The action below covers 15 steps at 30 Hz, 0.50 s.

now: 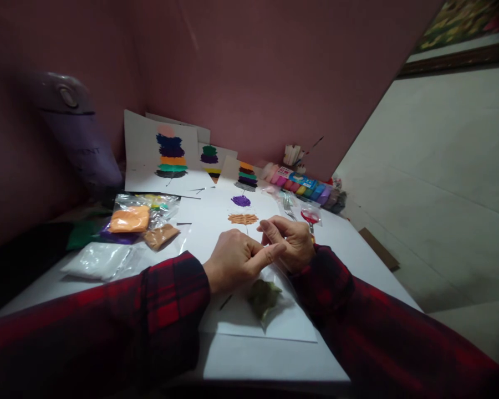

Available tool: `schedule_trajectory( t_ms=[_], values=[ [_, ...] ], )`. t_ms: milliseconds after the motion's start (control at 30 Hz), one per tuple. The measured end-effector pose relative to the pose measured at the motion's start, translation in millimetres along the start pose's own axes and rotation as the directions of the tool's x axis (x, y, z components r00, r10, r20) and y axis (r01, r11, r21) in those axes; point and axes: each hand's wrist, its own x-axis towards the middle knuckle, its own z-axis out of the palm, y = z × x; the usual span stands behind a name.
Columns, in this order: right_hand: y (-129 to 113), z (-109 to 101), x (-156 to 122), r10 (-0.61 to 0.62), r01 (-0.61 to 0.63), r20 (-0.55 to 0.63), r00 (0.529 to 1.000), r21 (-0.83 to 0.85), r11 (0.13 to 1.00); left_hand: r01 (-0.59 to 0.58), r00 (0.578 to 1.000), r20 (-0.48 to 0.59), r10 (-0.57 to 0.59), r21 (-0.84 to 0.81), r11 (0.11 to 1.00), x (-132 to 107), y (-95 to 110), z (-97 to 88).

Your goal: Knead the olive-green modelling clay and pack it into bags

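Note:
My left hand (237, 257) and my right hand (290, 241) meet over a white sheet of paper (249, 318) on the table. Both are closed in a pinch with the fingertips touching; what they pinch is too small to make out. Just below them lies a clear plastic bag of dark green clay (264, 296). Beyond the fingers, on the paper, sit an orange textured clay patch (243, 219) and a purple one (240, 200). Both my sleeves are red and black plaid.
Bags of orange clay (130, 219) and brown clay (160, 235) lie at left, with a white bag (102, 259) nearer. Sheets with striped clay pictures (170, 152) lean on the pink wall. A pack of coloured clay (305, 185), a fork (289, 208) and red scissors (311, 216) lie at right.

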Motion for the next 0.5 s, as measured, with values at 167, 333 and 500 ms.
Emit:
schedule_trajectory(
  t_ms=[167,333,500],
  values=[
    [0.1,0.0,-0.6,-0.014,0.015,0.03,0.999,-0.027,1.0,-0.107,0.988,-0.116,0.103,-0.031,0.994,3.0,-3.3,-3.6],
    [0.2,-0.2,-0.3,-0.025,0.026,0.039,0.999,-0.012,1.0,-0.207,0.958,-0.218,0.189,-0.064,0.976,5.0,-4.5,-5.3],
    [0.9,-0.3,0.8,-0.041,0.043,0.041,0.998,-0.034,0.999,-0.157,0.967,-0.229,0.112,-0.191,0.969,3.9,-5.0,-3.6]
  ],
)
